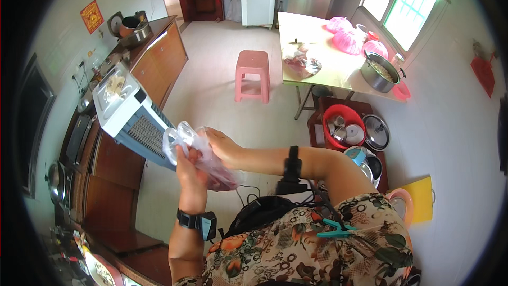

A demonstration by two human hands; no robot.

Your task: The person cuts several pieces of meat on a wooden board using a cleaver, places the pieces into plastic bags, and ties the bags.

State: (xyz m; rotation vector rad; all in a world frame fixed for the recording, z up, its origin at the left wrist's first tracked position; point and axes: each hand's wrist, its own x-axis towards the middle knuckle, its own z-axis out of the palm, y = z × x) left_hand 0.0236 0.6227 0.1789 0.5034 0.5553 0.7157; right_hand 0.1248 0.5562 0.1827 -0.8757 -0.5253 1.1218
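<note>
Both of my hands hold a thin translucent plastic bag [214, 167] in front of my body. My left hand [191, 167] grips the bag's upper part near its handles, thumb up. My right hand [220, 145] is closed on its far side, near the top, with some fingers hidden by the plastic. Dark red contents, perhaps meat, hang in the lower end of the bag. Just beyond the bag stands a grey and white air cooler [139, 127], with a small pale packet [115, 85] on its top.
A pink plastic stool [253, 69] stands on the floor ahead. The table [313, 53] at right bears pink covers and a metal pot [380, 73]. Below it, a red basin [343, 113] holds dishes. Wooden cabinets [115, 163] line the left side.
</note>
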